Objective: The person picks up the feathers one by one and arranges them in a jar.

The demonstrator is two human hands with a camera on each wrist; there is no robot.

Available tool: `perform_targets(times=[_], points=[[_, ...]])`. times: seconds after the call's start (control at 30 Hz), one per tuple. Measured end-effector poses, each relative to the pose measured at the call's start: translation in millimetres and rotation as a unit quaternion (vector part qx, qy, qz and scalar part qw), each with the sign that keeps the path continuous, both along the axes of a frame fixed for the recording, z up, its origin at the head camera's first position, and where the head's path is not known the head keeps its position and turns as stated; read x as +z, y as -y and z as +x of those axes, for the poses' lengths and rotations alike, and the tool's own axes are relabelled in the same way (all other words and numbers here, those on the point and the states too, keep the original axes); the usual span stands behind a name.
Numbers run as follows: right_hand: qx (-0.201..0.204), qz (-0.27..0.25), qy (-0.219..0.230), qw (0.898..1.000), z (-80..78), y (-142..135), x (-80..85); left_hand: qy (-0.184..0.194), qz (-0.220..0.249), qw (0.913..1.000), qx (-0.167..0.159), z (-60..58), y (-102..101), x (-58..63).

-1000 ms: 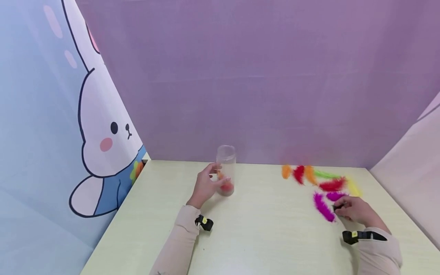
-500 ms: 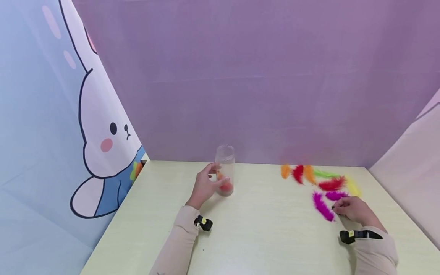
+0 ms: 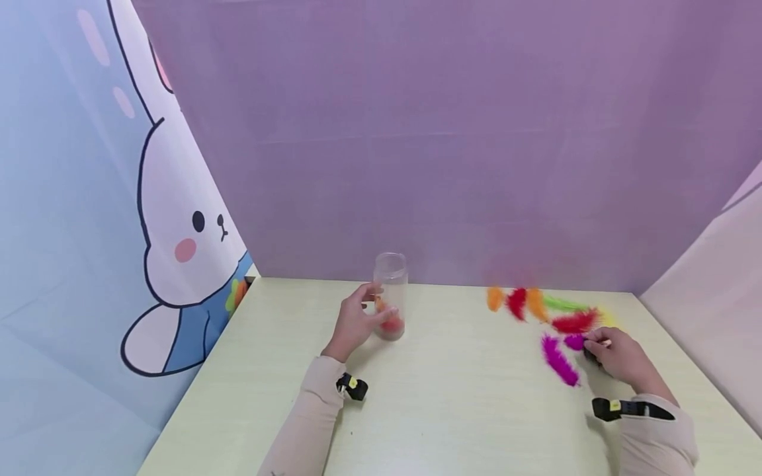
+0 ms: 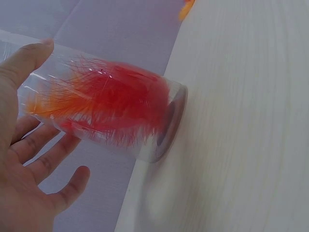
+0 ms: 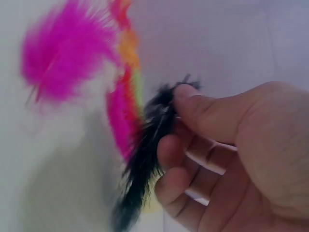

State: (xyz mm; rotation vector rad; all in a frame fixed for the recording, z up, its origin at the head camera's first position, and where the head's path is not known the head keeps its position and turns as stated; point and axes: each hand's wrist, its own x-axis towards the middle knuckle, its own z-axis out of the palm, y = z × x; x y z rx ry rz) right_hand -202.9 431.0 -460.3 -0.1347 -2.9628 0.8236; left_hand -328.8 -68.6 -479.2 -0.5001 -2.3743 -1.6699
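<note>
In the head view my left hand [image 3: 357,318] holds a clear jar [image 3: 391,271] upright on the table, thumb on one side and fingers on the other. Inside the jar, red feathers [image 4: 125,96] and an orange feather [image 4: 58,101] show through the wall in the left wrist view. My right hand [image 3: 619,357] pinches a black feather [image 5: 149,140] between thumb and fingertips, tilted and raised off the table. Beside it lie two magenta feathers, one nearer [image 3: 559,361] and one partly behind my fingers [image 3: 574,342].
Behind the right hand lie orange feathers [image 3: 495,299], red feathers [image 3: 576,322], a green feather [image 3: 565,304] and a partly covered yellow feather [image 3: 613,320]. A purple cloth [image 3: 446,145] rises at the back edge of the pale table [image 3: 452,396].
My right hand has taken up the black feather from beside the magenta ones and moved slightly up and away. My left hand stays on the jar.
</note>
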Motion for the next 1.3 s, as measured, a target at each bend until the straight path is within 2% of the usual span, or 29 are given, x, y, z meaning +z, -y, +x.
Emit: perform_targets(times=[0.13,0.33,0.5,0.77,1.07,1.3], points=[[-0.017,-0.021,-0.016,1.0,2.7,6.4,9.3,0.002,0.002,1.0,0.0,0.3,-0.1,-0.2],[-0.031,-0.042,-0.088,0.995,2.8,9.9,13.9,0.003,0.004,1.0,-0.003,1.1,-1.3,0.2],[-0.038,-0.053,-0.124,0.99,2.6,13.9,21.8,0.002,-0.001,1.0,0.0,1.0,-1.6,0.1],[-0.05,-0.088,-0.127,0.987,4.2,19.1,33.1,0.006,0.003,1.0,-0.001,0.9,-1.5,0.1],[-0.061,-0.139,-0.099,0.983,7.6,24.3,42.7,0.007,0.008,0.9999,-0.002,1.6,-1.1,0.6],[-0.068,-0.152,-0.101,0.981,10.7,31.6,50.6,0.01,0.006,0.9999,-0.002,2.0,-0.1,1.9]])
